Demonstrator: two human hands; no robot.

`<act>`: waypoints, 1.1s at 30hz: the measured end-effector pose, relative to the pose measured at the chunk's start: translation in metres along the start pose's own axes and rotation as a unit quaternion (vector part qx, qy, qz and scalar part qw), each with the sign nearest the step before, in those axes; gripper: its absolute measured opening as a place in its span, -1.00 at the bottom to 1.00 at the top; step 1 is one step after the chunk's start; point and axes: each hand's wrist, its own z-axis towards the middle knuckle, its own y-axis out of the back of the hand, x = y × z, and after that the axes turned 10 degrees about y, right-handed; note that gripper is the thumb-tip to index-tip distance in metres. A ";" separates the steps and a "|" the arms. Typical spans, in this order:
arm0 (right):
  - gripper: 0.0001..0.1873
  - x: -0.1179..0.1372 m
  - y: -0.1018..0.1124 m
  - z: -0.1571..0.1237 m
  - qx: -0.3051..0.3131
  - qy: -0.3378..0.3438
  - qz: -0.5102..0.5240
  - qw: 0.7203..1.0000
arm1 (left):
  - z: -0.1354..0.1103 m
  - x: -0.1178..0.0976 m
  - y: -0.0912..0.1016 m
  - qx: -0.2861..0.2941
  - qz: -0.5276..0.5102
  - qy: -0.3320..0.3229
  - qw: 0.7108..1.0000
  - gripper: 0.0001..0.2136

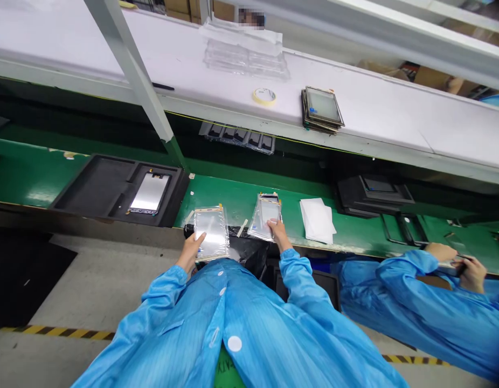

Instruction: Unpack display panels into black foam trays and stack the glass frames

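My left hand (188,252) grips a flat glass screen panel (212,233) by its left edge, thumb on top. The panel has a pale frame and a small orange tab at its top edge, and it is held at the bench's front edge. My right hand (278,235) is closed on the lower right part of a smaller screen panel (269,207) with clear film around it, at the green bench. Its fingers underneath are hidden. To its right lies a loose pile of white sheets (317,221).
At left, a black foam tray (99,186) holds a silvery display panel (150,193). Black trays (371,195) are stacked at right, near a co-worker's hands (471,274). The white shelf (217,81) above carries a tape roll (264,96) and stacked framed panels (323,108).
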 end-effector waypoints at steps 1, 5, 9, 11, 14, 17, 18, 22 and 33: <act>-0.63 -0.001 0.008 0.010 0.001 -0.006 -0.009 1.000 | 0.000 -0.002 0.001 0.006 -0.006 0.008 1.000 -0.60; -0.48 -0.006 0.023 0.038 0.010 -0.011 -0.060 0.998 | -0.007 -0.007 -0.001 0.041 -0.042 0.050 0.997 -0.60; -0.29 0.002 0.019 0.040 -0.015 0.016 -0.179 0.984 | -0.017 -0.015 -0.006 0.150 -0.139 0.079 0.976 -0.63; -0.23 0.016 0.004 0.024 0.003 0.101 -0.263 0.959 | -0.022 -0.020 -0.008 0.179 -0.157 0.085 0.967 -0.68; -0.18 0.047 -0.033 -0.026 0.177 0.341 -0.263 0.885 | -0.025 -0.030 -0.010 0.190 -0.157 0.108 0.963 -0.74; -0.13 0.080 -0.072 -0.085 0.345 0.527 -0.212 0.747 | -0.026 -0.036 -0.012 0.226 -0.151 0.133 0.953 -0.78; -0.12 0.088 -0.081 -0.100 0.364 0.551 -0.217 0.719 | -0.026 -0.036 -0.012 0.235 -0.146 0.143 0.950 -0.77; -0.37 0.103 -0.096 -0.131 0.371 0.562 -0.267 0.690 | -0.026 -0.024 -0.002 0.252 -0.114 0.189 0.942 -0.70; -0.75 0.093 -0.083 -0.207 0.343 0.556 -0.401 0.642 | -0.025 -0.012 0.022 0.380 -0.021 0.224 0.897 -0.46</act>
